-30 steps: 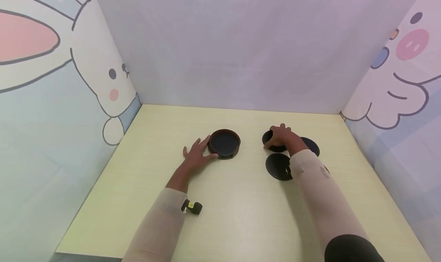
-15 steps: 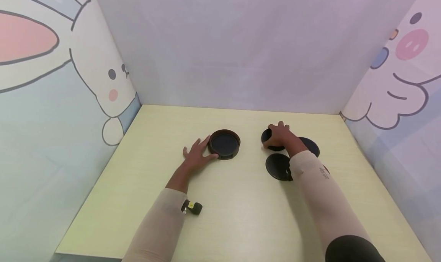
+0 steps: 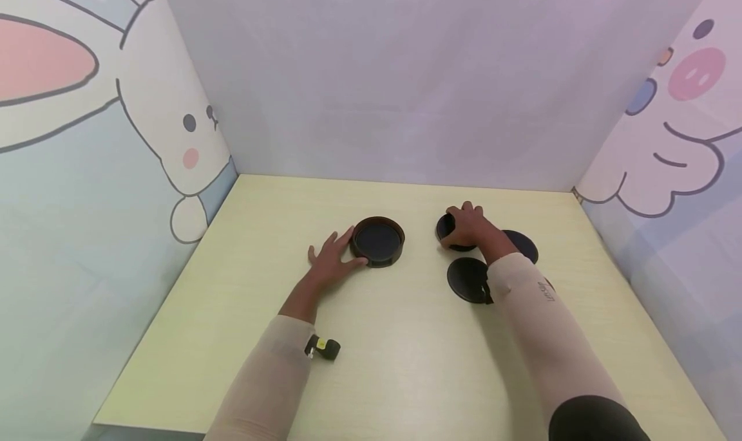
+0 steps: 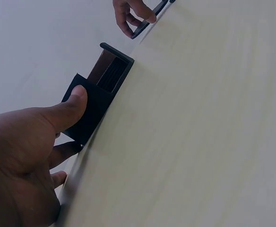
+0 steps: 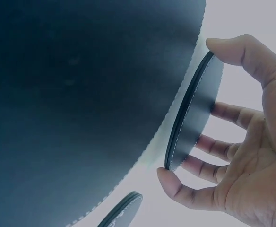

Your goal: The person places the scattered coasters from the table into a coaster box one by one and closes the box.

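A: Left hand (image 3: 330, 264)?
B: At the round black holder (image 3: 391, 255), left of the discs. Thumb on its near side, index on its left edge, fingers spread wide.
A: Gripping it?
B: Touching, not wrapped round. Left wrist view: thumb flat on the outer wall, beside the gap; other fingertips partly hidden behind.
A: Inside the holder?
B: One dark disc face (image 3: 377, 243) showing from above, brown inner wall round it. Dark layered edges visible through the gap; can't count them.
A: Right hand (image 3: 468, 227)?
B: Holding the black disc (image 5: 200, 106), right of the holder, well apart from it. Thumb and little finger pinch opposite edges, the rest bent beneath its face, palm facing it.
A: One disc or a stack?
B: Edge looks layered, stitched rim. Can't tell how many. Can't tell if it touches the table (image 3: 382, 357) either.
A: Others?
B: Near disc (image 3: 466, 279), flat, just nearer than the right hand, sleeve close by. Right disc (image 3: 523, 244), farther right, partly behind the forearm. A reddish bit pokes out past the right sleeve (image 3: 545, 325); too hidden to name.
A: Surroundings?
B: Pale yellow tabletop, plain lilac far wall (image 3: 371, 80), cartoon panels left (image 3: 64, 235) and right (image 3: 695, 158). Small black camera (image 3: 329, 349) on the left cuff.
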Tool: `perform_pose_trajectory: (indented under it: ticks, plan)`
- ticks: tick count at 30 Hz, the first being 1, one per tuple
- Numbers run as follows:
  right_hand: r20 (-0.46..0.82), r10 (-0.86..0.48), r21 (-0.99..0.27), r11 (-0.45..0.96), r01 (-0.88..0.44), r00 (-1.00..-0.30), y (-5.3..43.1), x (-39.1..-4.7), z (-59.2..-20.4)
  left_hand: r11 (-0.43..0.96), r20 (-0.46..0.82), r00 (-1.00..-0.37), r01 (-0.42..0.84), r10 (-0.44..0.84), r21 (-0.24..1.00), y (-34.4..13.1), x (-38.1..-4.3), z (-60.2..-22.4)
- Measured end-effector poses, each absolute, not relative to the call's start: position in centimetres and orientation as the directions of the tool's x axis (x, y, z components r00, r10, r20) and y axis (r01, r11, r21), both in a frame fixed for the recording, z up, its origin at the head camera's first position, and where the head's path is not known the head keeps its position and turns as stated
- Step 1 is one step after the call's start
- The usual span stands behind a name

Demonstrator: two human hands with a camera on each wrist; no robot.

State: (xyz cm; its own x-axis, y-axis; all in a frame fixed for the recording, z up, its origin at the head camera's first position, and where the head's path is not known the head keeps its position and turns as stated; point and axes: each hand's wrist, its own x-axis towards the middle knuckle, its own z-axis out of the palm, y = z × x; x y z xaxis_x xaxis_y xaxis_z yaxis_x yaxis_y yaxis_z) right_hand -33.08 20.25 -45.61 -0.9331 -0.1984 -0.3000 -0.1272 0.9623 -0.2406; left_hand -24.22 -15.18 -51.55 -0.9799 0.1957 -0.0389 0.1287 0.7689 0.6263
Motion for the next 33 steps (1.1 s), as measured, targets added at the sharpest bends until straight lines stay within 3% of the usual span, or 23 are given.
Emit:
perform_pose_trajectory:
  ticks: [14,33]
  plan:
    - [-0.309,-0.242,-0.247,0.954,-0.168,-0.92,19.2,-32.5,-44.4,0.771,-0.032,-0.98,0.133,0.195,0.623,-15.1,-24.3,-51.5]
    - [-0.184,-0.344,-0.245,0.923,-0.296,-0.921,15.2,-30.9,-43.9,0.78,-0.031,-0.98,0.135,0.195,0.611,-15.1,-24.2,-51.4]
